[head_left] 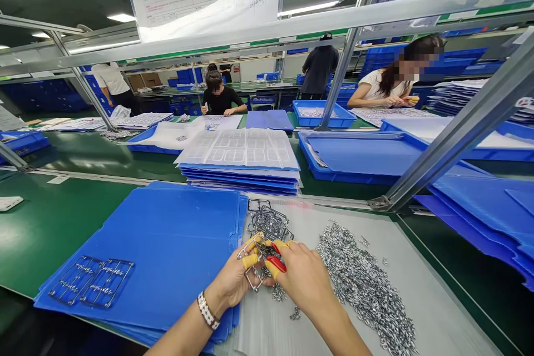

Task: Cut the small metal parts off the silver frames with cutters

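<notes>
On blue sheet (179, 233): two wire frames (106, 282), likely done; left grip (233, 281) clamps third frame (251, 245), right grip (306, 272) red-handled pliers (276, 264); tangled metalwork (271, 223), loose metal bits (362, 283) likely pending.

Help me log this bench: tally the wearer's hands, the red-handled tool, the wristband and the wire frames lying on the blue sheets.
Hands, left and right: 2
Red-handled tool: 1
Wristband: 1
Wire frames on the blue sheets: 2
Total: 6

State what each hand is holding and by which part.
Left hand: a silvery metal rod frame, by its edge. Right hand: a red-handled, pliers-like tool, by its handles.
</notes>
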Motion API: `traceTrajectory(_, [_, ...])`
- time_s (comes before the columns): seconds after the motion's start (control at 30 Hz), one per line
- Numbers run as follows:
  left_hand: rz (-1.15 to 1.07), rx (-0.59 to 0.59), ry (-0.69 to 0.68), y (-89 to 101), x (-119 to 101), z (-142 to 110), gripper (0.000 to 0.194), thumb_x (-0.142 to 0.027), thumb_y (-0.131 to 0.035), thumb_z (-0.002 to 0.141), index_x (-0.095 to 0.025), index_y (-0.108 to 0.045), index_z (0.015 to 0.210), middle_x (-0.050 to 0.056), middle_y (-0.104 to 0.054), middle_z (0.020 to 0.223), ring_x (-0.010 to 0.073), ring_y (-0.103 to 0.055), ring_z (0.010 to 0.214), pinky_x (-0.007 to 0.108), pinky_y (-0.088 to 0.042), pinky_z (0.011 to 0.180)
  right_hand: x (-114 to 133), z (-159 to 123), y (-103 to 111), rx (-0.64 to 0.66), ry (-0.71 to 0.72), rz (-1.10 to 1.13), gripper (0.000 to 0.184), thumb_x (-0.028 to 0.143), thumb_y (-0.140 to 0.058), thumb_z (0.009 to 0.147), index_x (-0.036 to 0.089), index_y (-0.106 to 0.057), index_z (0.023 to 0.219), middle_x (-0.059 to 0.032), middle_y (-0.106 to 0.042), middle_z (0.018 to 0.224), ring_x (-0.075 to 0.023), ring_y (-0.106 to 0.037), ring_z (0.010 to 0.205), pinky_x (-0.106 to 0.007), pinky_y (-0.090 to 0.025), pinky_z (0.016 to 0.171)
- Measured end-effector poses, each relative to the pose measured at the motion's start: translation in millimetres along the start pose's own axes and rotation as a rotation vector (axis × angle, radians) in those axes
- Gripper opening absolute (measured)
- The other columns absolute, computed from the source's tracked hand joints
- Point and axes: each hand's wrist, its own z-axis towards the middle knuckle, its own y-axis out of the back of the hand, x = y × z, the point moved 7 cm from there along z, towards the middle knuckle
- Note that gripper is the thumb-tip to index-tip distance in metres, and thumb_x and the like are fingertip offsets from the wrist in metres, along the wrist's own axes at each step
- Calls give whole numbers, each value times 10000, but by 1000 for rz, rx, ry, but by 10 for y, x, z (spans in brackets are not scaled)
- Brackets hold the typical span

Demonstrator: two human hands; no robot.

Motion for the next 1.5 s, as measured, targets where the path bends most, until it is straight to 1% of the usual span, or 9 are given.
traceTrajectory(0.13, [18, 6, 3, -27, -20, -3, 354, -189, -671, 797, -219, -652, 1149, 110, -574, 1240, 217, -556, 959, 326, -519, 680, 5, 17, -6, 2, -4, -7, 248, 316, -548, 862, 244, -637, 1081, -66, -688, 954, -251, -614, 920, -357, -386, 740])
traceTrajectory(0.33, [34, -18, 10, 9, -12, 13, 346, -202, -673, 803, -214, -649, 1148, 118, -582, 1202, 208, -543, 949, 344, -522, 700, 0, -1, -30, -28, 0, -36, 261, 314, -558, 861, 231, -638, 1094, -70, -690, 962, -261, -611, 919, -378, -394, 745])
traceTrajectory(0.5, [52, -20, -10, 23, -16, 15, 385, -196, -678, 794, -226, -632, 1175, 122, -545, 1267, 220, -536, 975, 351, -530, 701, -10, -29, -36, -62, 9, -60, 307, 323, -570, 858, 217, -623, 1141, -76, -688, 970, -265, -608, 921, -391, -398, 753])
traceTrajectory(0.7, [62, -48, -17, 61, 3, 20, 345, -176, -694, 766, -227, -667, 1106, 111, -577, 1229, 205, -552, 920, 333, -531, 677, 24, -18, -2, -80, 26, -79, 247, 308, -574, 854, 224, -638, 1077, -74, -691, 928, -257, -613, 890, -368, -393, 721])
traceTrajectory(0.93, [90, -42, -26, 63, -3, 4, 393, -204, -699, 762, -238, -652, 1150, 106, -552, 1290, 248, -554, 1006, 369, -535, 718, 47, -22, 24, -93, 34, -80, 212, 304, -576, 851, 230, -639, 1040, -73, -689, 921, -253, -619, 881, -358, -395, 718])
traceTrajectory(1.17, [144, -43, -50, 97, 11, 6, 415, -232, -676, 786, -240, -623, 1197, 119, -537, 1317, 270, -540, 1066, 348, -528, 727, 78, -17, 40, -30, 13, -110, 216, 300, -571, 864, 217, -638, 1052, -81, -693, 939, -263, -625, 901, -363, -403, 729])
traceTrajectory(1.37, [207, -74, -70, 147, -10, 1, 438, -304, -674, 797, -232, -606, 1224, 129, -549, 1308, 294, -543, 1092, 351, -529, 735, 128, -4, 52, -79, 32, -118, 161, 282, -573, 862, 206, -648, 983, -81, -684, 865, -257, -629, 831, -355, -387, 685])
traceTrajectory(1.5, [171, -69, -51, 109, -56, -7, 419, -279, -688, 788, -211, -622, 1197, 135, -561, 1286, 275, -557, 1059, 355, -533, 741, 86, -21, 45, -109, 29, -100, 207, 284, -579, 851, 212, -639, 1036, -77, -682, 877, -250, -621, 840, -351, -386, 695])
